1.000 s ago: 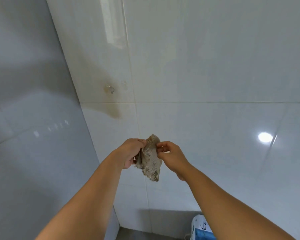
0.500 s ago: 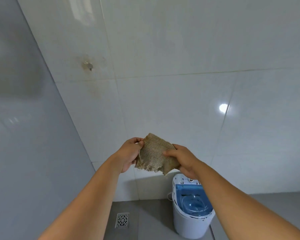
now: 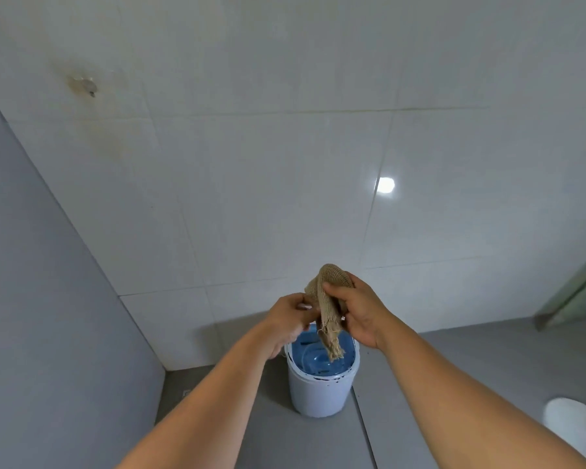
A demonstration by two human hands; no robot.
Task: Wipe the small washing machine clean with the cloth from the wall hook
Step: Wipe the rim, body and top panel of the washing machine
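High up on the far wall, at the left, sits the wall hook (image 3: 88,86). Nothing hangs on it.

Lower down and nearer comes the left hand (image 3: 286,321). Its fingers are curled, and the tips seem to pinch one edge of the cloth (image 3: 329,309). I cannot see the tips well, because the hand hides them.

Next is the cloth itself. It is brown and rough, with a frayed end. It is bunched into a long strip that runs up and down. The top loops over the right hand, and the frayed end hangs down in front of the blue lid.

Just right of the strip is the right hand (image 3: 359,308). Its fingers and thumb are wrapped round the top of the cloth, so this hand has the firmer hold.

The small washing machine (image 3: 320,384) stands on the grey floor (image 3: 454,367), close to the far wall. It lies below both hands and a bit farther away. The cloth hangs above the lid but does not look like it touches it. Both hands look about as close to the machine, but the right one holds more of the cloth, so I think it would do the wiping. The wiping has not begun. The hands need to go down and forward to the lid.

At the far right, near the bottom edge, a white round thing (image 3: 575,431) shows. I cannot tell what it is.
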